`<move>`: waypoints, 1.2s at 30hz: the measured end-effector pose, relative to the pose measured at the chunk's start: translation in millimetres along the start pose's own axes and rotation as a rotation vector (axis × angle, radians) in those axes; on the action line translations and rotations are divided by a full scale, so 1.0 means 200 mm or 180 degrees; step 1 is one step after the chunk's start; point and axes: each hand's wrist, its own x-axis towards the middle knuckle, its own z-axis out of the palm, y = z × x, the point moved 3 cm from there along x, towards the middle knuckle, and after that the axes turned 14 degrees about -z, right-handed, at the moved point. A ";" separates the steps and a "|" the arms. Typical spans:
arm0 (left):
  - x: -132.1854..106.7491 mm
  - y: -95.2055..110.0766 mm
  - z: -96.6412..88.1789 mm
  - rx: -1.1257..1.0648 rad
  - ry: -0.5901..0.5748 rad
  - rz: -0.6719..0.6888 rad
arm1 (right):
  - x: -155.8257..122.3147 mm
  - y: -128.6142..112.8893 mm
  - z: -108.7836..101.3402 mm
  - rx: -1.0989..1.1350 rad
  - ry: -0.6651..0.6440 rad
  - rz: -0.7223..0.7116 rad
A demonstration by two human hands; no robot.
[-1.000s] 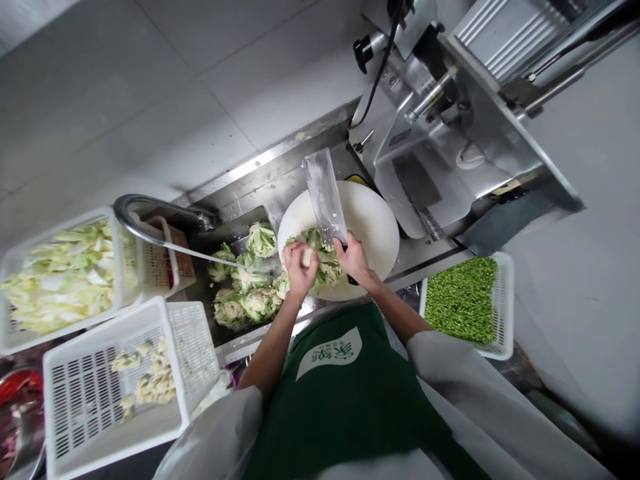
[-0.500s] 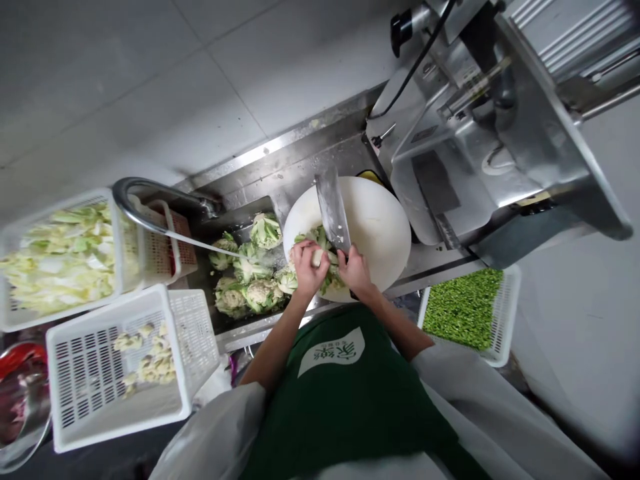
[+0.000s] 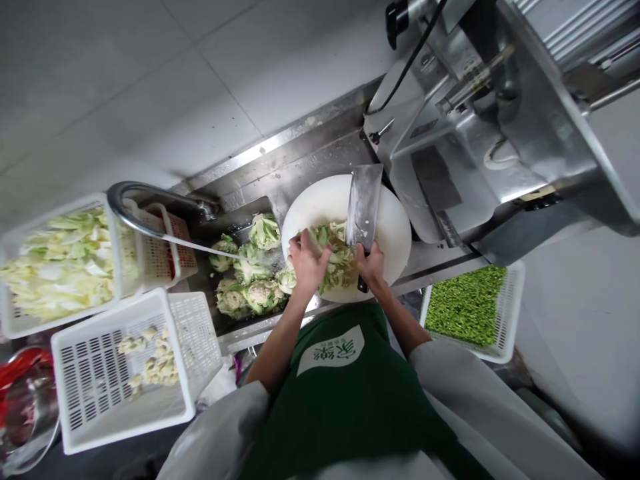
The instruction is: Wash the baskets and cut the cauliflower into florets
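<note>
On the round white cutting board lies a heap of cauliflower leaves and pieces. My left hand is at the heap's left side, its fingers apart and touching the leafy pieces. I see nothing gripped in it. My right hand is wrapped round the dark handle of a cleaver. The broad blade points away from me over the right half of the board, with small white bits stuck to it. Several whole cauliflowers with green leaves sit in the sink at the left.
Water streams from a curved faucet into the sink. At the left stand a basket of chopped cabbage and a white basket holding florets. A metal slicer stands right of the board. Below it is a basket of chopped greens.
My right hand has moved the cleaver to the right, away from the leaves. My left hand has let go of the pale cauliflower piece it held, and its fingers have spread.
</note>
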 end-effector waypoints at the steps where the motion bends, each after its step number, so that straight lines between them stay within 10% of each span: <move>1: 0.02 0.01 -0.02 0.0055 -0.0141 0.0107 | 0.01 0.01 -0.01 0.0004 0.0016 0.0026; 5: 0.08 0.04 -0.08 0.0505 -0.0551 0.0468 | 0.01 0.04 -0.07 0.0002 0.0079 0.0070; 10: 0.10 0.08 -0.07 0.0978 -0.0047 0.0462 | 0.00 0.03 -0.14 0.0077 0.0207 0.0005; 19: -0.06 -0.02 -0.07 0.0923 -0.0182 0.1833 | 0.11 -0.12 -0.12 0.0407 0.0193 -0.0410; 36: -0.14 -0.41 -0.17 0.0356 0.0371 0.1393 | -0.01 -0.43 -0.17 0.0187 -0.0885 -0.0800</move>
